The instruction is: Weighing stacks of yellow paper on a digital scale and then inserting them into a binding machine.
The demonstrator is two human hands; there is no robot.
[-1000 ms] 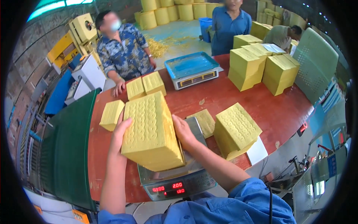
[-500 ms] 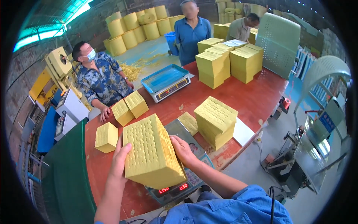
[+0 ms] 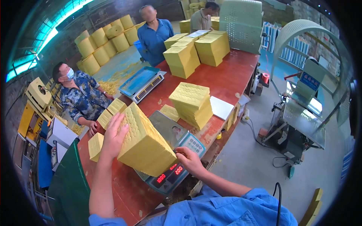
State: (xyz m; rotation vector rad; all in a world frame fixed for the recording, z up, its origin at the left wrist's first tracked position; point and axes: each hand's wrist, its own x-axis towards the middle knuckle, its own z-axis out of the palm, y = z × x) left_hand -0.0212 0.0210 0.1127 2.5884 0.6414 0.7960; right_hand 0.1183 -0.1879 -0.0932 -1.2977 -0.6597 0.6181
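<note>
A tall stack of yellow paper sheets [image 3: 145,145] with an embossed scalloped pattern leans over the left part of a digital scale [image 3: 196,144]. Whether its full weight rests there I cannot tell. My left hand [image 3: 114,137] grips the stack's left side, fingers stretched over the patterned top face. At the stack's right edge, my right hand [image 3: 189,160] is closed, its fingers curled and fingertips near the cut sides of the sheets. What those fingers pinch, if anything, is hidden. Red digits glow on the scale's display [image 3: 169,175], partly covered by the stack.
Another yellow stack [image 3: 191,107] stands beyond the scale, beside a white board [image 3: 221,108]. Smaller stacks [image 3: 96,146] sit left, near a co-worker's hand [image 3: 92,128]. A blue-topped scale [image 3: 139,83] and larger stacks [image 3: 181,60] occupy the red table [image 3: 222,81]. Two more people stand behind.
The view has swung right. My left hand has slid further over the stack's top. My right hand has gone from flat against the side to curled at the edge. The display digits differ.
</note>
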